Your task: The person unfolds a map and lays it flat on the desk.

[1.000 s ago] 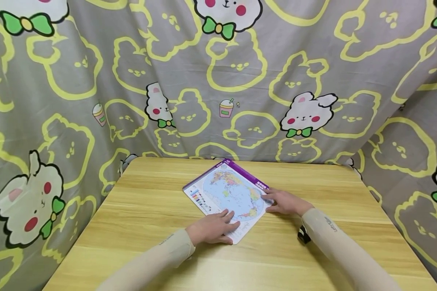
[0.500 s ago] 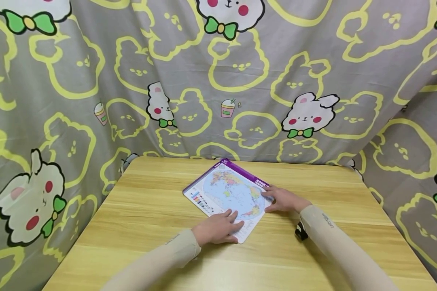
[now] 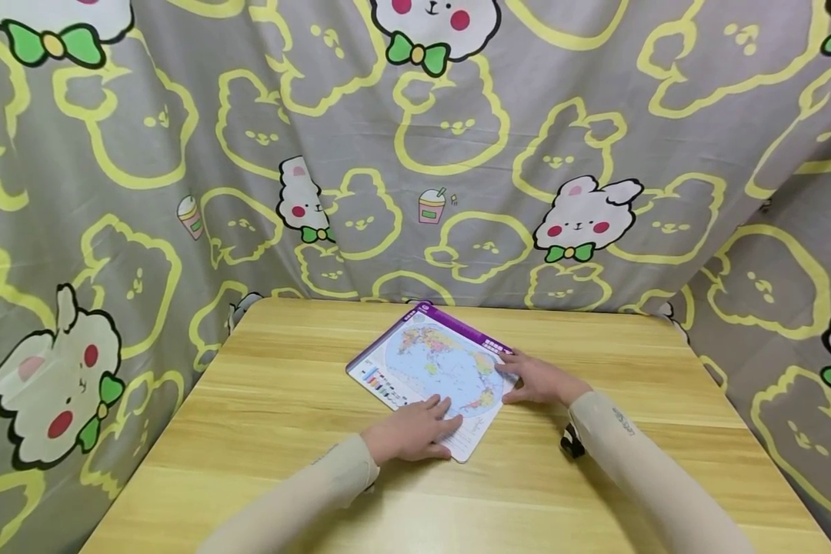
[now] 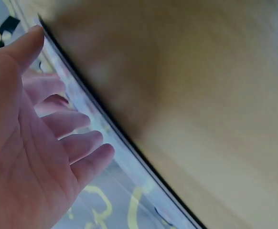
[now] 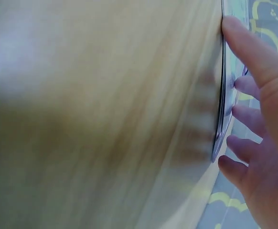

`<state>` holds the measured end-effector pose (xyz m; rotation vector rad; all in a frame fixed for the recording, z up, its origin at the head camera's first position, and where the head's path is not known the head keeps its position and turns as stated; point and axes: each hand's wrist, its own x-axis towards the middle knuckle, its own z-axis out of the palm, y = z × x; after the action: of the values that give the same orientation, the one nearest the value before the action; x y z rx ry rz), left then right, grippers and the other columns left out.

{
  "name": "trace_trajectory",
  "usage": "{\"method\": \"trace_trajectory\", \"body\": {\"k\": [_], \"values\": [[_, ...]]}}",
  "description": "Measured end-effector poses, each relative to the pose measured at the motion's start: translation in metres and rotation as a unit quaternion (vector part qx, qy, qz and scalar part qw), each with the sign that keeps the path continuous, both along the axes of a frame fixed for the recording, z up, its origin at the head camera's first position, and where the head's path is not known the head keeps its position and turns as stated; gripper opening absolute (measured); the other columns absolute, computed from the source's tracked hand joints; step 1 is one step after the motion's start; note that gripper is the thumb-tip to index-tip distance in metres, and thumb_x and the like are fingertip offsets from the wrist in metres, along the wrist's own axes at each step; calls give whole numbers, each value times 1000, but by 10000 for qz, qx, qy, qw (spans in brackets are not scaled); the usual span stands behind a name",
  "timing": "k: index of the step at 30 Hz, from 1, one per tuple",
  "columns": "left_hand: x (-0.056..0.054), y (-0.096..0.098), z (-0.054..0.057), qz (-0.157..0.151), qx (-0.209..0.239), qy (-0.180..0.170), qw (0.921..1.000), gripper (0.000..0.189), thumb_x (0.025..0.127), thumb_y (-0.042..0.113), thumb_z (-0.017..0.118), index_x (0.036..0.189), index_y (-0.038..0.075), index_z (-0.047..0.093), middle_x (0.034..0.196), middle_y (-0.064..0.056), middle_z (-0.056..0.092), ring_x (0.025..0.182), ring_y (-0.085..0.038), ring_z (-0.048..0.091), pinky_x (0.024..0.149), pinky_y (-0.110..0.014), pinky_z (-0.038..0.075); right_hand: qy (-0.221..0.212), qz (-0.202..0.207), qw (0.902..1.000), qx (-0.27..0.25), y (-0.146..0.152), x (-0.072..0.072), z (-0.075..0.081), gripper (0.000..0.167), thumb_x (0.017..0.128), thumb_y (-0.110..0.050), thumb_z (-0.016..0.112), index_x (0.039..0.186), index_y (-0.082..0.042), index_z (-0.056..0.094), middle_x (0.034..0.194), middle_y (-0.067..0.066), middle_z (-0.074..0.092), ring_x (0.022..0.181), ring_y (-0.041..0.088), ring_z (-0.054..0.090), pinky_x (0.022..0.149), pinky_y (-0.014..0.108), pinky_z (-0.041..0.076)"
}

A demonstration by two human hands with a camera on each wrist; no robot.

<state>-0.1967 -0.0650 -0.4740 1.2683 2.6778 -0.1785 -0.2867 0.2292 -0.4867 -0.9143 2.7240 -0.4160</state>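
A world map board (image 3: 439,369) with a purple strip along its far edge lies turned cornerwise on the wooden table. Its thin dark edge shows in both wrist views. My left hand (image 3: 410,431) rests on the near-left part of the map with fingers spread. In the left wrist view, that hand's fingers (image 4: 89,162) extend over the map face and its thumb reaches the rim. At the right corner, my right hand (image 3: 536,378) touches the board with loosely bent, spread fingers. The right wrist view shows the thumb of my right hand (image 5: 272,109) against the board's edge.
The wooden table (image 3: 263,431) extends on all sides of the board. Behind it and to both sides hangs a grey curtain (image 3: 360,138) with yellow outlines and white rabbits. A black-and-white band (image 3: 572,442) shows under the right sleeve.
The map board has turned slightly counterclockwise, its far corner shifting left and its near corner right. My left hand has slid a little to the right with it; my right hand moved slightly farther away.
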Motion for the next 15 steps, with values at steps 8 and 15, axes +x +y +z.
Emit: {"method": "trace_trajectory", "body": {"k": [8, 15], "values": [[-22, -34, 8, 588, 452, -290, 9968, 71, 93, 53, 49, 149, 14, 32, 152, -17, 25, 139, -33, 23, 111, -44, 22, 348, 29, 9992, 185, -8, 20, 5, 64, 88, -44, 63, 138, -8, 49, 148, 19, 33, 135, 43, 26, 106, 56, 27], [-44, -68, 6, 914, 762, -327, 9924, 76, 90, 52, 55, 147, 7, 33, 150, -23, 25, 138, -39, 23, 110, -50, 24, 215, 10, 9997, -99, -23, 46, 8, 62, 90, -42, 63, 140, -9, 47, 148, 19, 33, 135, 41, 27, 106, 56, 27]]}}
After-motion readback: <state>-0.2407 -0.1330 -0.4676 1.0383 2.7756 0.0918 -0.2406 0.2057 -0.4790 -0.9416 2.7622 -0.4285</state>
